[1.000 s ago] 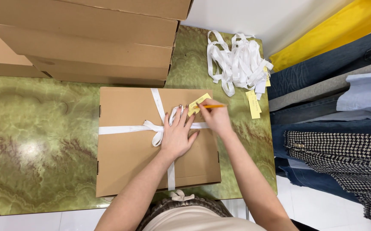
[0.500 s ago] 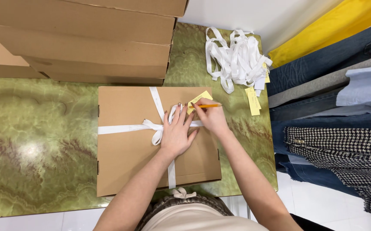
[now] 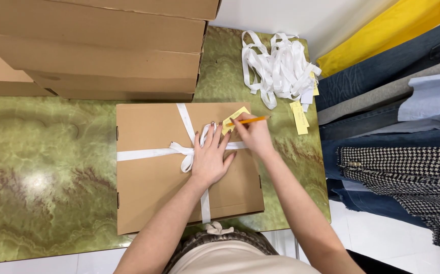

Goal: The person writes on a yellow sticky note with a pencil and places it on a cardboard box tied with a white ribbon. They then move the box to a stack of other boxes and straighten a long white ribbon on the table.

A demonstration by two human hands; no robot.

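A green marbled tabletop (image 3: 37,167) carries a flat brown box (image 3: 154,198) tied crosswise with white ribbon (image 3: 144,153). The left hand (image 3: 211,158) lies flat, fingers spread, on the box just right of the knot. Touching it on the right, the right hand (image 3: 250,133) grips a pencil (image 3: 248,121) over a yellow tag (image 3: 234,118) at the box's far right corner. Larger cartons (image 3: 108,45) stand far left; loose ribbons (image 3: 278,68) and yellow tags (image 3: 299,116) lie far right.

Head camera, looking straight down, near green table (image 3: 37,167)
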